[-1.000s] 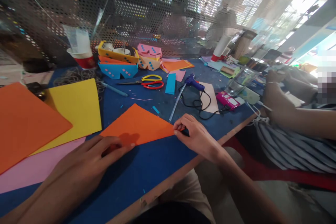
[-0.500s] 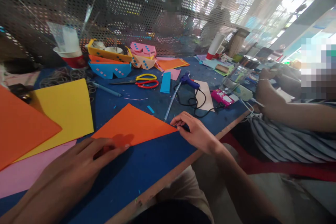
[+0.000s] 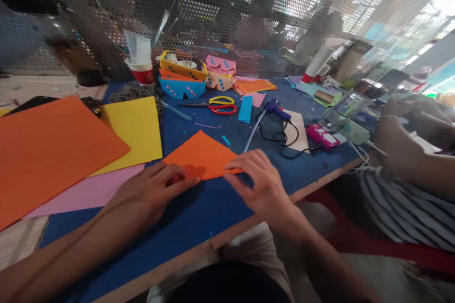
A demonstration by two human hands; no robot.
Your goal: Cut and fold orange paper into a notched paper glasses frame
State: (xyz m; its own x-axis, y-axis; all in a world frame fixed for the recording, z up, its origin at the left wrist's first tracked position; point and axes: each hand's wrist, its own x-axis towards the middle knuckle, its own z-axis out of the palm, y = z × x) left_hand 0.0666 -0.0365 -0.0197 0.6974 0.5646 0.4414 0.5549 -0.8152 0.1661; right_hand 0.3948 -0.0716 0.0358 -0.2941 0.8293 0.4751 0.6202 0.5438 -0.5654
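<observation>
Orange paper (image 3: 201, 151), blue tabletop (image 3: 185, 222), striped grey cloth (image 3: 384, 210)

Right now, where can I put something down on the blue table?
The biggest bare patch of table lies between the left hand, orange paper, right hand and wooden edge, with one tiny blue scrap. A smaller one lies between the right hand, pink box and edge. Beyond the paper it's crowded: scissors, paper glasses, cup, glue gun.

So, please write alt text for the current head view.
A person's left hand rests at the edge of a small orange sheet on a blue table, while the right hand pinches the sheet's corner. Beyond lie scissors and a glue gun.
</observation>
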